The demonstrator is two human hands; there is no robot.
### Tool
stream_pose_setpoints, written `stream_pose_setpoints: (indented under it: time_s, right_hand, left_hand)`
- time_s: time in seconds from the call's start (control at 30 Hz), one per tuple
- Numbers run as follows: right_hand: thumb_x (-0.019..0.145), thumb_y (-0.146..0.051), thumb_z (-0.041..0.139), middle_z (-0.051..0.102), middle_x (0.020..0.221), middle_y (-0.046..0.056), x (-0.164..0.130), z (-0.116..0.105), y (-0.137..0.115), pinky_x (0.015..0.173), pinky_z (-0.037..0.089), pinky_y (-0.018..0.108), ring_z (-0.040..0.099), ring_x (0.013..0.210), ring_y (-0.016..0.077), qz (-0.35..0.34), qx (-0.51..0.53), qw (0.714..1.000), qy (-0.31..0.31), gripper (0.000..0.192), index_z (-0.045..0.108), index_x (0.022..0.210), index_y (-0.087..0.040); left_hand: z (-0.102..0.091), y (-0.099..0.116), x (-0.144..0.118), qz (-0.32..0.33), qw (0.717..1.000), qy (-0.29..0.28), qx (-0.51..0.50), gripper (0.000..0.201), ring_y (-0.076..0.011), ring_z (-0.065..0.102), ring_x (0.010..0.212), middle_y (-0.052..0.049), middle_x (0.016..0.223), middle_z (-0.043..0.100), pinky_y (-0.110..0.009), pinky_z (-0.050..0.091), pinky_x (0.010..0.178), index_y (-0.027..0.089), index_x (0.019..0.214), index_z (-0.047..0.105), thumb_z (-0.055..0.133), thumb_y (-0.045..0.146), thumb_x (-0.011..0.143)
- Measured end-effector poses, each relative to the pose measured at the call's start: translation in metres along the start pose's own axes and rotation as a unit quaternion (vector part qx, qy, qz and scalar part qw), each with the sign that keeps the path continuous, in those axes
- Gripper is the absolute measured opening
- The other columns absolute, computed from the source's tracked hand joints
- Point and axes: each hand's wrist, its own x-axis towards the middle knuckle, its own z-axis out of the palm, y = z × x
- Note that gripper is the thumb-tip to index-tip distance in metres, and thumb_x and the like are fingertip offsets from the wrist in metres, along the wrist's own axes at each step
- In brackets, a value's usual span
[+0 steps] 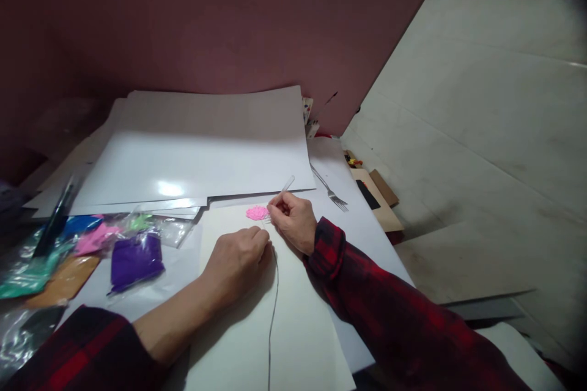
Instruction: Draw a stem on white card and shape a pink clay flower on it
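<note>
A small pink flower-shaped piece [257, 213] lies on a cream sheet of paper [298, 324]. My right hand [293, 220] rests just right of it and pinches a thin clear stick [287, 184] that points up and away. My left hand [238, 259] is closed just below the flower, holding the top of a thin dark wire [274, 311] that runs down the sheet toward me. Both sleeves are red and black plaid.
Large white sheets [197, 153] are stacked behind the cream sheet. A metal fork [331, 190] lies to the right. Plastic bags with purple [135, 261], pink, green and orange material sit at left, beside brushes [55, 220]. The table edge drops to the floor at right.
</note>
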Motion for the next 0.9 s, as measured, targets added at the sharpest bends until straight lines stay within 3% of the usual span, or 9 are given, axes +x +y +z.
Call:
stream_pose_setpoints:
  time_s: [0.27,0.9]
  right_hand:
    - [0.078,-0.022,0.055,0.058,0.057,-0.002,0.000,0.001,0.004,0.052,0.042,0.022,0.052,0.051,0.0114,-0.025,-0.064,0.997,0.036,0.008,0.058,0.072,-0.019]
    - [0.072,-0.021,0.055,0.053,0.049,-0.003,0.003,0.001,0.011,0.048,0.042,0.023,0.052,0.048,0.0128,0.033,-0.052,0.994,0.095,0.009,0.053,0.063,-0.020]
  left_hand:
    - [-0.001,0.001,0.000,0.000,1.000,0.003,-0.005,0.025,-0.0129,0.040,0.044,0.000,0.052,0.049,-0.030,0.023,0.045,0.020,0.057,0.047,0.046,0.010,0.080]
    - [0.000,0.000,0.000,-0.010,1.000,-0.002,-0.004,0.024,-0.0127,0.039,0.045,0.000,0.052,0.049,-0.030,0.021,0.047,0.019,0.057,0.048,0.046,0.011,0.080]
